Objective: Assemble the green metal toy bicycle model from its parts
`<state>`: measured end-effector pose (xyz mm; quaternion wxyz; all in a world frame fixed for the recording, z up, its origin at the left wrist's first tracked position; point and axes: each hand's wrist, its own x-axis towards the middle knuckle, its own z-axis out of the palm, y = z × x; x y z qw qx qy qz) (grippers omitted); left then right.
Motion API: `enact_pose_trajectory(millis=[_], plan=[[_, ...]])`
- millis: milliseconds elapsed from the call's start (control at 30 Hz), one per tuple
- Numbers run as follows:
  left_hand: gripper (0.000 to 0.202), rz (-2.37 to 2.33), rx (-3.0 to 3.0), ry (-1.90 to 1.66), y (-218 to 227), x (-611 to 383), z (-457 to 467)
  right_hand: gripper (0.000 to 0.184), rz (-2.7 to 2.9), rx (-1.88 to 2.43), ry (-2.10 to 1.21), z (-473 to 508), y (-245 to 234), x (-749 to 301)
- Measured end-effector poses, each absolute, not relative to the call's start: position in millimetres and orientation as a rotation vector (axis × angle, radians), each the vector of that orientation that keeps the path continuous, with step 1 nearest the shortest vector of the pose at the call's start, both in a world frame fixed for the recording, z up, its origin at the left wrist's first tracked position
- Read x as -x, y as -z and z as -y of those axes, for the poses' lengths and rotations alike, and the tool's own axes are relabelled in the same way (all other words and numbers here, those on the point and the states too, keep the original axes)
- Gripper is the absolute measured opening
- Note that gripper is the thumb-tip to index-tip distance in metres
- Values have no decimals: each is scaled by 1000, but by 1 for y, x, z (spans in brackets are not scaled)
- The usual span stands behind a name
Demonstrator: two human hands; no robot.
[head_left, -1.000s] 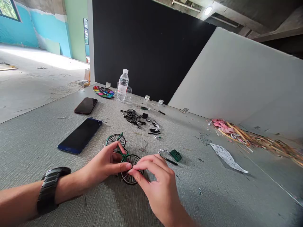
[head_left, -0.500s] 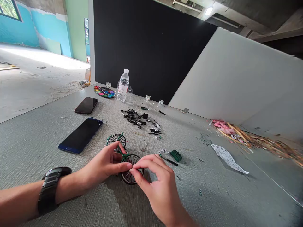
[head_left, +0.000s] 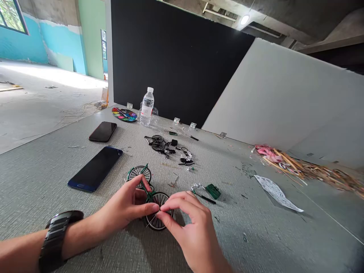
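Note:
A small green model bicycle [head_left: 150,196] with black spoked wheels stands on the grey table. My left hand [head_left: 136,203] grips its frame, the thumb lying near the hub of the closer wheel [head_left: 157,224]. At that same hub, my right hand [head_left: 186,218] has thumb and forefinger pinched together. Whatever sits between those fingertips is too small to make out. Beyond the hands is the other wheel [head_left: 139,172]. To the right lie a green basket [head_left: 213,191] and a thin black bar [head_left: 208,199] beside silvery parts.
Two phones, one blue-edged [head_left: 96,168] and one dark [head_left: 102,131], lie at left. Farther back are a paint palette [head_left: 124,114], a water bottle [head_left: 146,108] and black bicycle parts [head_left: 157,143]. A printed sheet [head_left: 278,192] and scraps [head_left: 269,152] lie at right.
The view has tilted slightly, so the table sits a little lower in the picture. Both hands stay at the wheel hub with almost the same grip.

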<state>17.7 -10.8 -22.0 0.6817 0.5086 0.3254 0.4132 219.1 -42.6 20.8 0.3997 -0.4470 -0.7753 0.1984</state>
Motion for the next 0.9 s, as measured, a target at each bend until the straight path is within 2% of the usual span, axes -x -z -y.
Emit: enact_pose_trajectory(millis=[500, 900], plan=[[60, -713, -1093, -939, 22, -21, 11, 20, 1932, 1139, -459, 39, -18, -220], [57, -725, -1120, -928, 28, -21, 9, 15, 1931, 1146, -519, 40, -20, -222]])
